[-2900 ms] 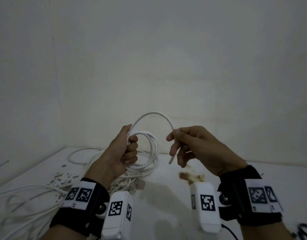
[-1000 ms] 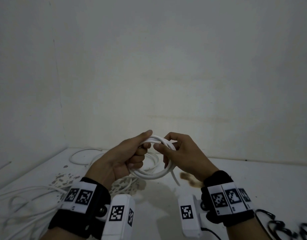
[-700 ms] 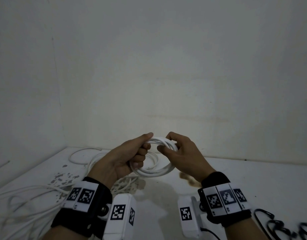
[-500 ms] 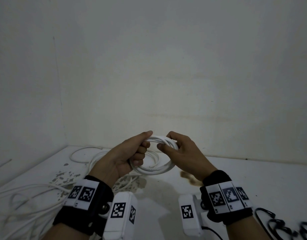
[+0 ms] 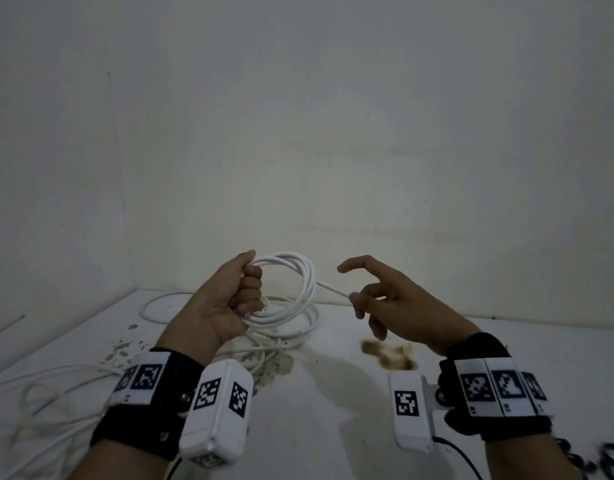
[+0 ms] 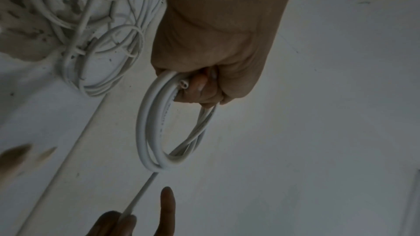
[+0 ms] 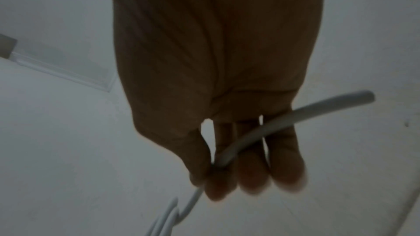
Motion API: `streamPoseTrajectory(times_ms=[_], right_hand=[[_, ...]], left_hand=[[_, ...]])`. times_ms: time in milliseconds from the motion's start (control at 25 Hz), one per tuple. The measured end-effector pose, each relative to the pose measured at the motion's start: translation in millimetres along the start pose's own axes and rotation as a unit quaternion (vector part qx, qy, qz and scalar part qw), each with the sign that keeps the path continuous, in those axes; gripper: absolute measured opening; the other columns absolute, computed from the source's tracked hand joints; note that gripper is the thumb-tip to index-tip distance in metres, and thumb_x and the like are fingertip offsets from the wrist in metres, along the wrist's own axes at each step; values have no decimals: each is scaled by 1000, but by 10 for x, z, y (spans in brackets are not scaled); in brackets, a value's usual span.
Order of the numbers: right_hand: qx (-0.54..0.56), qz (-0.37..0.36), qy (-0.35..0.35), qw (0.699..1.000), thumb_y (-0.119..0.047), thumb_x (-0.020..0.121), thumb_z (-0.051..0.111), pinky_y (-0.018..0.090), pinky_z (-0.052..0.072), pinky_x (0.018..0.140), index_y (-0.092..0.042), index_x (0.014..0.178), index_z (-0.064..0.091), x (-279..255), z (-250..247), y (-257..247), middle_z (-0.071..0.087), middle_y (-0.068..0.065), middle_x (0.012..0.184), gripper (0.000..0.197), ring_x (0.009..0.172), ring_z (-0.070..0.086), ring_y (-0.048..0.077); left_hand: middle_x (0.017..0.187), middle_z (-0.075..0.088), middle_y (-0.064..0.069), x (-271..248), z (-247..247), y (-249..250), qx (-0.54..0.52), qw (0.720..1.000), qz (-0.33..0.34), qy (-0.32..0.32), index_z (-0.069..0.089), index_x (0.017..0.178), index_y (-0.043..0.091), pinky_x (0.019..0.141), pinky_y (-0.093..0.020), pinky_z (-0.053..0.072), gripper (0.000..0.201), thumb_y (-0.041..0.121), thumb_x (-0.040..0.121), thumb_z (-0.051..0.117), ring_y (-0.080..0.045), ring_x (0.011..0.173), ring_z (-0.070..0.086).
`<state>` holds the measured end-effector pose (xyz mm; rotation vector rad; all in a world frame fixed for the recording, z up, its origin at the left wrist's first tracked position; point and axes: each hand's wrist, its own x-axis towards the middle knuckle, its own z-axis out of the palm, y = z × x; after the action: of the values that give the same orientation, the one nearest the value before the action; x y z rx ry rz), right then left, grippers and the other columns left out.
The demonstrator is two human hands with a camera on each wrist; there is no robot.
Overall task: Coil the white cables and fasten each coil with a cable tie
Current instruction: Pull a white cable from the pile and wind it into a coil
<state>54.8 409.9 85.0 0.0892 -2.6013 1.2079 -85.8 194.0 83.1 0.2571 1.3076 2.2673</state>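
My left hand [image 5: 241,292] grips a small coil of white cable [image 5: 298,289] held above the table; in the left wrist view the coil [image 6: 154,128] hangs from the fist [image 6: 204,82], with one cut end showing by the fingers. The cable's free tail [image 5: 333,289] runs right from the coil to my right hand [image 5: 364,299], which pinches it between thumb and fingers, the index finger stretched out. In the right wrist view the tail [image 7: 261,132] crosses the fingers [image 7: 250,177] and its cut end sticks out to the right. No cable tie is on this coil.
A white table [image 5: 333,410] sits in a corner of white walls. Another white coil [image 5: 284,330] lies under my hands, and loose white cables [image 5: 38,393] spread at left. A brown stain [image 5: 388,355] marks the middle. Dark cables [image 5: 607,459] lie at the far right edge.
My right hand has let go of the coil's right side and moved right, drawing the cable's tail out from the coil. The left hand keeps its grip on the coil.
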Motion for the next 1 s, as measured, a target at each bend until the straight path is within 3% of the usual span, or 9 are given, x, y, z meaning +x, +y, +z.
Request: streamPoseTrajectory(times_ms=[120,240,400,520,680,760,880,1000], right_hand=[[-45,-10,0,999,-6,99,50,41,59,79,-37,105,63,-13,-32,-51,72,3,86,34,73,72,20],[22,12,8,1000,-4,98,46,47,57,92,-19,93,71,-6,-12,-105,74,10,90,29,82,75,25],[37,24,-73,996,0,98,46,44,55,97,-16,106,72,-12,20,-166,77,0,102,32,98,73,15],[8,-18,-73,997,-9,96,62,38,57,92,-24,113,70,-22,36,-197,77,-5,101,24,98,72,12],[-110,-79,72,988,-46,77,80,26,55,81,-37,93,79,34,218,-277,68,-15,105,19,88,65,1],[-105,-114,102,983,-48,73,82,27,55,74,-30,84,81,99,389,-311,72,-11,94,22,81,65,2],[-137,-119,119,976,-47,73,83,21,50,58,-23,80,80,180,597,-357,70,-8,64,24,56,61,5],[-147,-113,140,973,-46,67,87,27,52,59,-25,74,73,198,649,-338,70,-7,61,27,54,62,7]], left_hand=[[34,20,9,-8,-54,50,-15,1000,11,7,35,64,19,25,-15,15,45,39,103,40,-5,22,17],[33,19,9,-8,-69,68,-21,1000,18,9,34,64,19,25,-16,15,45,41,103,39,-5,22,17],[33,20,8,24,-94,55,-63,998,8,10,34,64,19,25,-16,18,46,43,104,36,-5,22,18],[35,23,8,42,-102,49,-132,991,-7,-10,36,66,19,27,-16,20,46,45,104,34,-5,23,21],[37,24,7,41,6,-21,-159,987,3,-16,37,66,18,29,-17,23,49,50,103,31,-6,25,22],[37,24,7,32,108,-77,-128,991,27,-10,37,64,18,30,-17,26,52,53,102,30,-6,27,23],[39,32,4,8,223,-158,-85,995,57,-3,41,51,16,34,-16,34,65,58,100,30,-9,31,33],[50,49,0,-43,272,-202,-93,994,61,-3,49,55,15,44,-20,49,66,65,95,33,-13,44,53]])
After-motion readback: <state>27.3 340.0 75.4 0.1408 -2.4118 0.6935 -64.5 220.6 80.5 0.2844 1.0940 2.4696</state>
